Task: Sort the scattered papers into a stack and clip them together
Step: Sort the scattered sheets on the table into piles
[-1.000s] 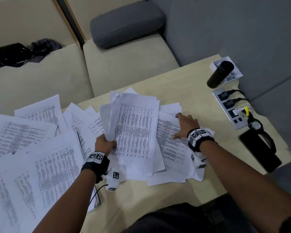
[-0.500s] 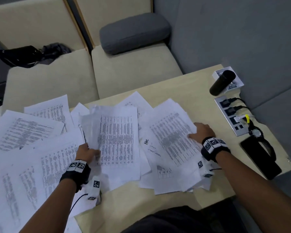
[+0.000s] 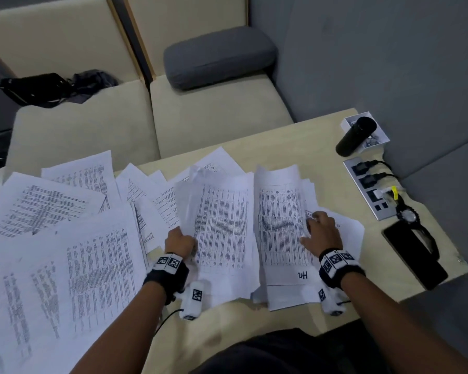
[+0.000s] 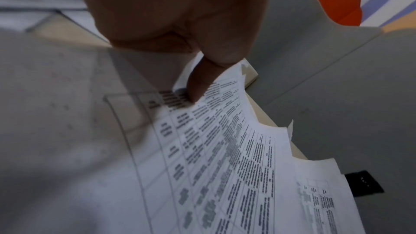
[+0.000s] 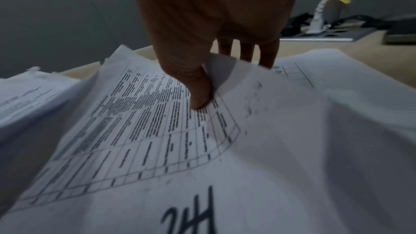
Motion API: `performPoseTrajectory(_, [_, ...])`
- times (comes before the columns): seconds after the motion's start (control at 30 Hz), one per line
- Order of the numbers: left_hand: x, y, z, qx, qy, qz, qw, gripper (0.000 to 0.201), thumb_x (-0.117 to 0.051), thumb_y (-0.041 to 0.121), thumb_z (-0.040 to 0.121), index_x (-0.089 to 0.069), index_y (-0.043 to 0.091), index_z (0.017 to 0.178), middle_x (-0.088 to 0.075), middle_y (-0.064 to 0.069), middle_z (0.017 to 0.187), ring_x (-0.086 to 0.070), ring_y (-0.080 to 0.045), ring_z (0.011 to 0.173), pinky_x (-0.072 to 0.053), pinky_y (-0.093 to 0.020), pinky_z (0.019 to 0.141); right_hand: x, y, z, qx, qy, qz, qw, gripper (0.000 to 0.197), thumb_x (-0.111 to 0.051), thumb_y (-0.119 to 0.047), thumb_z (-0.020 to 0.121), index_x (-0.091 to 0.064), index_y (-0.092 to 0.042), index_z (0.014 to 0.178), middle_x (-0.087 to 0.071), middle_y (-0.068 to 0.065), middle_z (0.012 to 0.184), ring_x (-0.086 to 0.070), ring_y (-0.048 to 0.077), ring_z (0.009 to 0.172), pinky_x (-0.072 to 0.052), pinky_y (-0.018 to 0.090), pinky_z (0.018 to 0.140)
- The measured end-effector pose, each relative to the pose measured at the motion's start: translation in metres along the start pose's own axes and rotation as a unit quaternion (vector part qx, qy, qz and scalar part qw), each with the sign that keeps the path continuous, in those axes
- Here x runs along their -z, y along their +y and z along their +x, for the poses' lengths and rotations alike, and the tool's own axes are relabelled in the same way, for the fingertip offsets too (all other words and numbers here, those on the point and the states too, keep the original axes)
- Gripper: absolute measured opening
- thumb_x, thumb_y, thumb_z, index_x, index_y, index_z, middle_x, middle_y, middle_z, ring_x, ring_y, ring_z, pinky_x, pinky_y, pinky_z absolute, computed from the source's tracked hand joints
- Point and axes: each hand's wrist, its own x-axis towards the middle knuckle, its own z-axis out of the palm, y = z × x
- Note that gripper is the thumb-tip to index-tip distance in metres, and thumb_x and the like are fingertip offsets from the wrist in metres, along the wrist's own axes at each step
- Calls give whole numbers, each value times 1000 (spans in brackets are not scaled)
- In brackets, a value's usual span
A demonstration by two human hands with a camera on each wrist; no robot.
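Observation:
Printed white papers (image 3: 65, 238) lie scattered over the left half of the wooden table (image 3: 295, 141). My left hand (image 3: 180, 242) grips the left edge of a lifted bundle of sheets (image 3: 219, 225). In the left wrist view its thumb (image 4: 198, 84) presses on the top printed sheet (image 4: 225, 149). My right hand (image 3: 320, 230) pinches the right edge of a second bundle (image 3: 280, 220), which carries a handwritten mark near its bottom. In the right wrist view the thumb (image 5: 200, 93) lies on top of this bundle (image 5: 146, 131) and the fingers (image 5: 247, 51) curl under its edge. The two bundles sit side by side.
Along the table's right side lie a black cylinder (image 3: 355, 136) on a white box, a grey power strip (image 3: 368, 187) with plugs, a black watch (image 3: 405, 214) and a black phone (image 3: 414, 257). Beyond the table are beige sofa seats, a grey cushion (image 3: 219, 56) and a black bag (image 3: 35, 87).
My left hand has brought its bundle rightward, close beside the right one. My right hand has turned its slanted sheets straight and now pinches their right edge.

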Motion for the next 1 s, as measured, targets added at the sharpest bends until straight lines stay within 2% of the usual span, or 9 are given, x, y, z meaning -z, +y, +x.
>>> performPoseTrajectory(0.1, [2,0,2,10,36,29,999,28,-61,-8,66,-64,-2,94,-69,-19,90,-67,-36,88,-56,-34,72,10,15,15,33,2,-21,999,61,-79,-37,76,-61,-1,122,-29,7,155,-28,28,141,-33,43,113])
performPoseTrajectory(0.27, [30,-13,8,3,100,100,990,34,-56,-2,82,-58,-3,115,-68,-23,105,-65,-41,98,-54,-40,82,29,27,38,50,-2,7,999,52,-77,-25,80,-62,0,123,-41,4,142,-42,24,128,-40,37,108])
performPoseTrajectory(0.43, [51,-28,5,3,105,119,987,26,-59,-1,81,-58,-5,107,-66,-22,94,-67,-39,87,-58,-42,78,42,26,55,71,-48,-59,995,61,-84,-40,70,-66,-1,114,-34,3,143,-36,24,129,-44,41,103])
performPoseTrajectory(0.53, [53,-34,1,0,87,102,991,20,-64,-3,78,-57,1,96,-66,-18,82,-67,-34,77,-60,-44,75,49,20,63,46,-82,-110,989,75,-84,-54,61,-60,-8,115,-48,5,128,-45,26,119,-47,40,97])
performPoseTrajectory(0.6, [51,-39,2,6,67,85,994,20,-66,-4,76,-57,0,93,-69,-19,78,-70,-33,69,-61,-45,70,53,18,63,22,-105,-114,988,64,-83,-55,61,-60,-12,102,-54,7,113,-55,28,107,-49,36,90])
performPoseTrajectory(0.7, [47,-46,5,17,60,75,995,25,-70,-1,70,-60,-2,93,-71,-21,83,-71,-35,72,-61,-47,71,51,22,65,38,-124,-26,991,41,-83,-43,70,-56,-13,74,-61,5,85,-59,25,80,-46,32,70])
performPoseTrajectory(0.77, [46,-42,1,23,67,66,995,24,-71,1,71,-61,-1,93,-70,-19,85,-69,-34,78,-59,-42,75,49,33,66,25,-103,130,986,39,-82,-35,74,-68,-9,99,-68,7,100,-64,26,95,-49,34,83])
performPoseTrajectory(0.83, [46,-39,-4,35,65,31,997,21,-70,0,70,-63,1,89,-69,-18,85,-67,-34,81,-58,-41,77,48,43,65,-4,-66,298,952,51,-79,-28,78,-62,-13,124,-68,6,118,-64,26,107,-49,42,98])
performPoseTrajectory(1.0, [48,-49,9,50,30,-56,997,31,-67,12,42,-67,3,72,-73,-17,77,-70,-33,76,-60,-51,72,49,22,40,-43,21,609,792,50,-71,-2,84,-51,-19,126,-65,1,121,-62,19,110,-48,43,98])
